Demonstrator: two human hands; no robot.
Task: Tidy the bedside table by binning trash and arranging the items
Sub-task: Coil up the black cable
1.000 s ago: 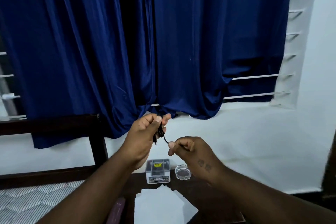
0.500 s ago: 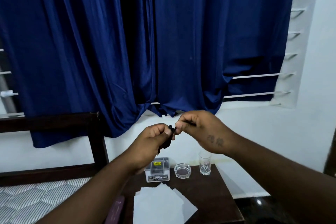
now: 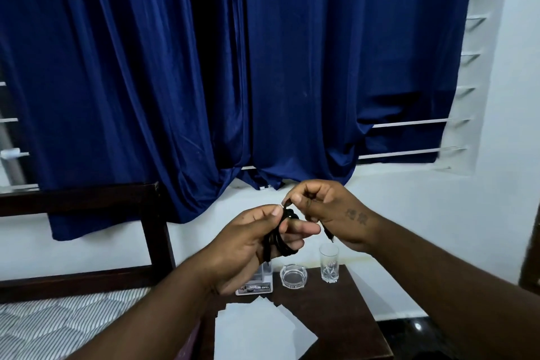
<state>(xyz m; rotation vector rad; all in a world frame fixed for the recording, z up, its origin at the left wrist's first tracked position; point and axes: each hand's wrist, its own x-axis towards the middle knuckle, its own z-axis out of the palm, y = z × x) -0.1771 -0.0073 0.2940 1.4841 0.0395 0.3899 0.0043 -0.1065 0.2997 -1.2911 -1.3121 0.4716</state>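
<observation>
A black cable (image 3: 282,238) is coiled around the fingers of my left hand (image 3: 251,245), held in the air above the dark wooden bedside table (image 3: 344,316). My right hand (image 3: 324,210) pinches the cable's free end just above the coil, and a short tail hangs below that hand. On the table stand a small clear-topped box (image 3: 257,283), partly hidden by my left hand, a glass ashtray (image 3: 293,275) and a drinking glass (image 3: 329,262). Several white paper sheets (image 3: 260,330) lie on the table's near side.
Blue curtains (image 3: 233,67) hang behind the table over a barred window. A dark wooden bed frame (image 3: 87,199) and a striped mattress (image 3: 52,321) lie to the left. The white wall (image 3: 482,228) and dark floor (image 3: 409,327) are on the right.
My right hand rose from below the left hand to above it and carried the cable end around the left hand's fingers. The coil on the left hand has grown.
</observation>
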